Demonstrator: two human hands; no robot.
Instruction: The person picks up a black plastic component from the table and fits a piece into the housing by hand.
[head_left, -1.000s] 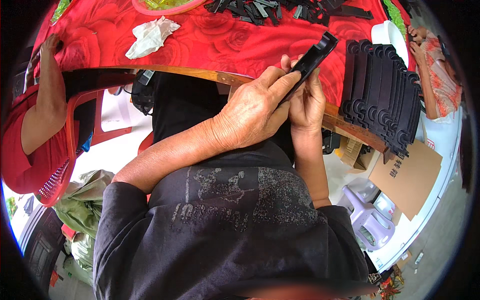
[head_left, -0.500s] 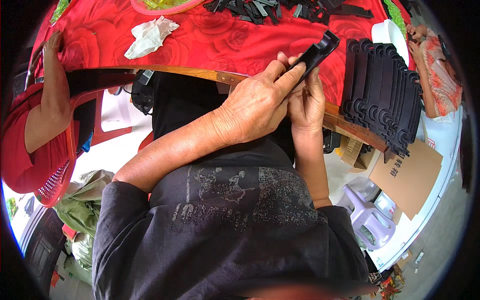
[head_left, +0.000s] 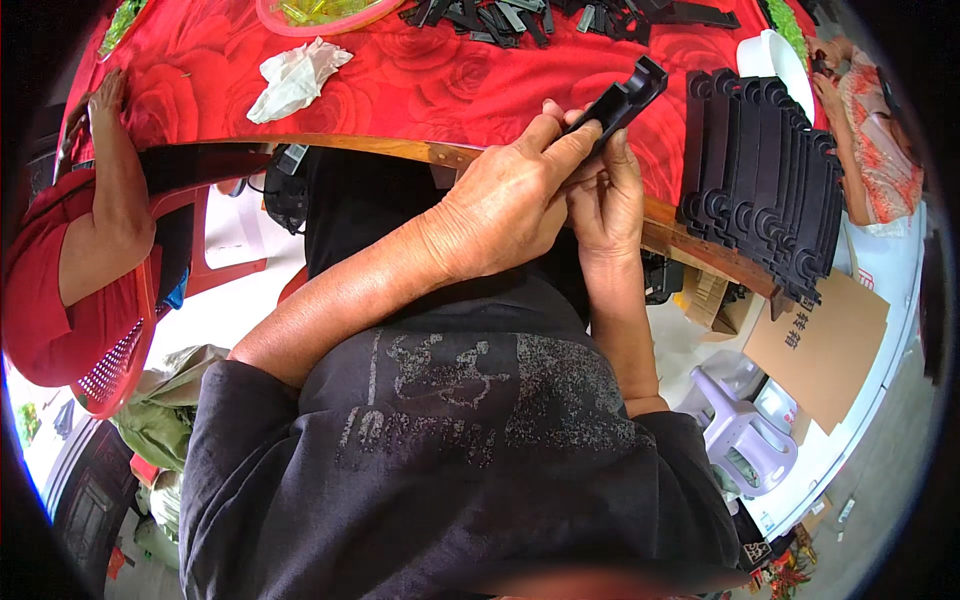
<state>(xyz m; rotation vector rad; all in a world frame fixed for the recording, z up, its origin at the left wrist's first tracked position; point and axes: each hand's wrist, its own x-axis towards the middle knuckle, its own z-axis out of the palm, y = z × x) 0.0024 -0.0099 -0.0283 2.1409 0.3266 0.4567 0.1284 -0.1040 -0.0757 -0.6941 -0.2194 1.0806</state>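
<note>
Over the near edge of the red-clothed counter (head_left: pixel 420 110), head view: one long black part (head_left: pixel 618 104), slanted, its far end jutting past my fingers (head_left: pixel 580 147), its near end hidden behind them. Left hand (head_left: pixel 500 208): pinching the part, one fingertip on it. Right hand (head_left: pixel 608 208): closed about it, partly hidden. To the right, apart: row of black pieces (head_left: pixel 760 170).

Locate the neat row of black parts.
In the head view, the row of black parts sits at right on the red-covered table, beside the white container and right of the right hand.
</note>
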